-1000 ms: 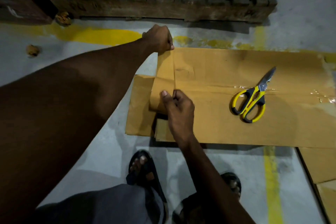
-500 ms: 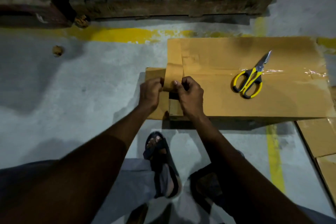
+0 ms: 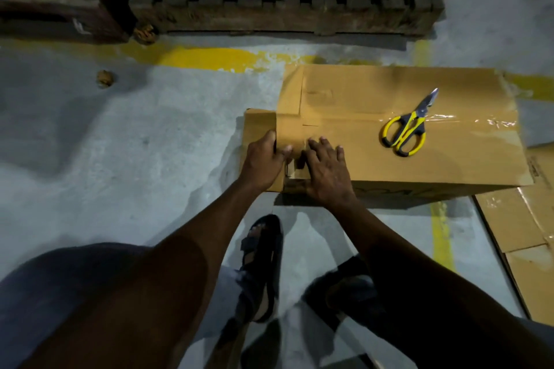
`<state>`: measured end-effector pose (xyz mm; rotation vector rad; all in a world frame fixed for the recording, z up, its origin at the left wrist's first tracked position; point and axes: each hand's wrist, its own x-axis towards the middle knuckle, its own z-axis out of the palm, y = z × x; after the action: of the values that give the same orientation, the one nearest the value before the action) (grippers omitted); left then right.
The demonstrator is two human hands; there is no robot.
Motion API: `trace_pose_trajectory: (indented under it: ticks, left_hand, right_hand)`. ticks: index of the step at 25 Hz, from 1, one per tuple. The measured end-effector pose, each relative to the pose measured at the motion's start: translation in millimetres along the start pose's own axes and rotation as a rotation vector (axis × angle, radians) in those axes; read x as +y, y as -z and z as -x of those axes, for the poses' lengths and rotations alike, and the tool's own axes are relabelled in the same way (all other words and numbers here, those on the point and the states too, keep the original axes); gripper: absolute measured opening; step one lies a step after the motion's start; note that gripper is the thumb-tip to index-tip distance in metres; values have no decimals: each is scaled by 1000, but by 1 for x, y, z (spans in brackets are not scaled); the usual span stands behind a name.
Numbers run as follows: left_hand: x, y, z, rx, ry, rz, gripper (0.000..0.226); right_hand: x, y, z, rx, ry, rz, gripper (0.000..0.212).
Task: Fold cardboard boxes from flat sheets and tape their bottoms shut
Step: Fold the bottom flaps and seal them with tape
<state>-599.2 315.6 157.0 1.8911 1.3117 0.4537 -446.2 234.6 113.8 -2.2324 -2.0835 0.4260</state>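
box (image 3: 389,156): brown cardboard, matt, lightly creased on top.
clear tape (image 3: 467,123): thin plastic film, glossy, wrinkled, catching glare.
scissors (image 3: 415,120): bare metal blades, smooth yellow-and-dark plastic handles.
floor (image 3: 90,144): grey concrete, rough and patchy.
yellow line (image 3: 209,57): paint, worn, flaking.
pallet (image 3: 269,15): dark wood, rough, weathered.

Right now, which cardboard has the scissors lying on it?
The folded box in front of the person, with yellow-handled scissors on its taped top. The flat sheets at the right lie on the floor, without scissors.

Head view looks steeply down, close over the floor (image 3: 126,141).
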Motion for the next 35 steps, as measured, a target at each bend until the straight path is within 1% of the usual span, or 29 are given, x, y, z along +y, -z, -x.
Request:
trace_pose_trajectory:
  ticks: [2,4,6,9,11,14,16,19,21,24,28,30,34,35]
  left_hand:
    - [6,-1,12,11,43,102,18]
    - [7,-2,26,33,104,199,19]
    - [4,-1,41,-5,153,222,7]
    - [-2,0,49,-105,155,153,36]
    - [-2,-1,52,-95,134,155,40]
    - [-7,-9,72,-62,185,226,42]
    - [-12,-17,87,-43,222,187,41]
    - [-19,-23,90,3,296,192,33]
    - [-18,-23,87,5,316,220,27]
    - [-26,-24,87,12,332,230,29]
    - [-30,-25,86,-24,384,259,30]
    - [-28,-27,86,-48,404,273,30]
    - [-30,-28,85,-49,441,341,21]
    - [-27,-26,85,-61,455,347,20]
  right_hand:
    - [-1,3,0,0,1,-4,82]
    - [-1,5,1,-22,-13,-12,79]
    - [-2,5,2,-11,-7,-27,76]
    - [-2,7,0,-5,-10,-48,77]
    - [-2,6,0,-12,-15,-24,81]
    - [-2,5,1,12,-16,-22,79]
    - [-5,9,-2,27,-23,-11,80]
    - [-10,10,-12,-25,-60,12,86]
    - [-10,8,-14,-19,-63,24,83]
    - [-8,7,-13,-38,-56,22,81]
    - [-9,10,-11,-68,-50,19,92]
    - [-10,13,-9,-68,-36,15,94]
    - [-10,15,-10,-101,-39,10,98]
    - [-9,13,-10,-92,-10,34,98]
